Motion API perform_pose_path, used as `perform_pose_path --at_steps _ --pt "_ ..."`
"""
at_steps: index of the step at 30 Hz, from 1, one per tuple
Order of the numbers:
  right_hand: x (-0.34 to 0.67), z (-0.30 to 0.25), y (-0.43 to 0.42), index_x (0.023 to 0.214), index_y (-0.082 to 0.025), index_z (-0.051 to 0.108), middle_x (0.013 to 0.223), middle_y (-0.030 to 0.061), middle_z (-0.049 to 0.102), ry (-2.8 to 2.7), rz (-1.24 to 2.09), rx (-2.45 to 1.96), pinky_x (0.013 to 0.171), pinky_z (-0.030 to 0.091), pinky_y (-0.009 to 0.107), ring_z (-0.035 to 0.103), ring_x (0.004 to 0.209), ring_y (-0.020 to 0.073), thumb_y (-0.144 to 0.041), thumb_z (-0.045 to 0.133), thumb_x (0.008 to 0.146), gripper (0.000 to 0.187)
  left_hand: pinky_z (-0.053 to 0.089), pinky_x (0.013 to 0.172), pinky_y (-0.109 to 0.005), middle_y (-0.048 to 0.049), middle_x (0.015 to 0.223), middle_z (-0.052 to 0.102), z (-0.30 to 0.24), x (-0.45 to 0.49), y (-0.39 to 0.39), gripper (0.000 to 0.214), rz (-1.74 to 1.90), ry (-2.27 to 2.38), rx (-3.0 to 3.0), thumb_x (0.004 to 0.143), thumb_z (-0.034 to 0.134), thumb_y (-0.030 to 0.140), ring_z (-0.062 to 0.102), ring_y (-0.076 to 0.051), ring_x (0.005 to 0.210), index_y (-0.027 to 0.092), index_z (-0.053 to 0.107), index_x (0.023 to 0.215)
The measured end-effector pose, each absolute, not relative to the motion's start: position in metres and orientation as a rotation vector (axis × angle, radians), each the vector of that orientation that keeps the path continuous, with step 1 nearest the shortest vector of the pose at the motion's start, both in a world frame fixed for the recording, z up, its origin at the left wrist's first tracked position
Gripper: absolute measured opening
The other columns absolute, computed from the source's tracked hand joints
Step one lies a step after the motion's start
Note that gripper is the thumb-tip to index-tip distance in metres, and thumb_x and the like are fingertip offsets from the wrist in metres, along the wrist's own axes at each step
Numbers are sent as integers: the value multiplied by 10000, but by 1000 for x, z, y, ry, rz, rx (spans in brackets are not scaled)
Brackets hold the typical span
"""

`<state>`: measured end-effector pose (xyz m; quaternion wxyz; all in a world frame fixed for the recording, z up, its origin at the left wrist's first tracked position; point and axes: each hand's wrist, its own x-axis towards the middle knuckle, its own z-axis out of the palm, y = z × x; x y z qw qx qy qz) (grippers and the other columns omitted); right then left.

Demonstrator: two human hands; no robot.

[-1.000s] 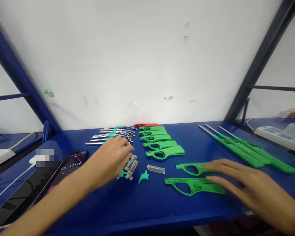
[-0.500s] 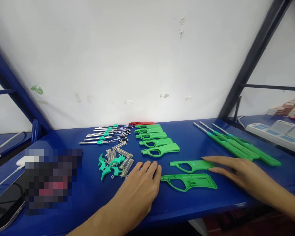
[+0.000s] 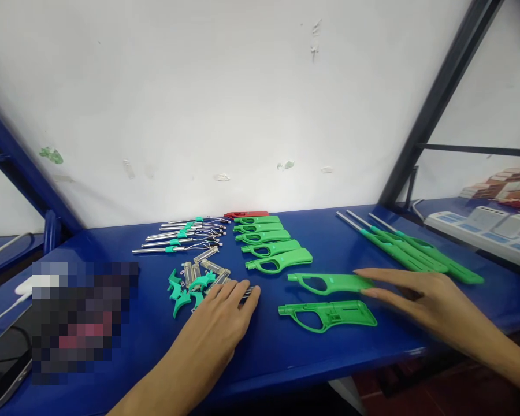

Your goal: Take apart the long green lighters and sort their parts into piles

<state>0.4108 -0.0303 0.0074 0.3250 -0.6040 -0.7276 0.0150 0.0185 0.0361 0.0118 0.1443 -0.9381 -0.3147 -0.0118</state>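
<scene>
My left hand [image 3: 227,312] is over the near right edge of a small pile of clear plastic lighter fuel tanks [image 3: 216,267] and teal triggers [image 3: 182,303]. Its fingers and thumb are slightly apart, and part of a tank shows between them. My right hand [image 3: 429,300] pinches the wide end of a green lighter shell half [image 3: 329,283], outer side up, between thumb and fingers. In front of that piece lies another green shell half [image 3: 333,315], its hollow inner side facing up.
Several green shell halves [image 3: 279,261] lie in a column, with a red one [image 3: 247,214] behind. Metal lighter tubes with wires [image 3: 156,250] lie left. Green lighters [image 3: 416,254] with metal tubes and a power strip [image 3: 481,231] are right. A pixelated patch [image 3: 86,312] covers something left.
My left hand has moved left, from beside the hollow shell half to the fuel tanks. My right hand stays at the end of the other shell half. The view has shifted slightly.
</scene>
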Motion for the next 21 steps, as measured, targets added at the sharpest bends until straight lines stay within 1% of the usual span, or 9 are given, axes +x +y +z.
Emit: perform_pose_path --at_steps 2,5,8,11,15,17,21 --pt "405 11 -37 1171 -350 890 1138 2 875 -1919 66 -1561 810 741 407 863 974 350 -567 770 958 327 577 1119 -520 -167 1499 705 12 17 36 790 -56 -920 -2689 807 481 -104 695 -361 1350 159 615 1540" --pt "394 14 -47 1193 -368 885 1156 -11 871 -1959 96 -1519 913 727 408 858 1009 339 -608 738 988 348 578 1117 -530 -178 1501 700 10 15 36 794 -96 -927 -2667 810 476 -101 684 -368 1365 159 607 1548" --pt "384 15 -54 1221 -364 877 1178 -14 866 -2012 93 -1482 945 711 365 855 1032 315 -639 690 1015 392 572 1108 -589 -212 1488 695 8 16 32 686 -163 -901 -2658 902 474 -47 667 -406 1373 126 598 1554" --pt "379 14 -57 1228 -335 877 1192 -10 862 -2047 72 -1459 957 698 326 855 1036 294 -626 673 1032 406 569 1101 -626 -208 1433 720 8 23 23 526 -325 -830 -2693 1032 452 55 687 -411 1315 101 616 1530" --pt "380 11 -58 1250 -321 870 1214 -4 856 -2069 56 -1425 994 683 334 852 1046 293 -563 692 1042 366 611 1044 -593 -183 1343 748 12 37 15 421 -454 -785 -2788 1135 429 194 716 -381 1215 89 645 1481" --pt "381 9 -58 1261 -320 866 1222 -6 856 -2076 42 -1397 1002 675 321 852 1045 284 -535 706 1041 347 622 1022 -589 -169 1323 749 14 42 14 392 -466 -805 -2815 1145 452 226 718 -372 1187 104 658 1455" --pt "383 5 -58 1265 -308 862 1231 -15 857 -2079 11 -1370 1004 654 267 849 1061 258 -506 712 1045 332 625 1026 -554 -141 1303 747 13 49 17 353 -458 -805 -2849 1132 514 219 720 -337 1159 128 649 1445"
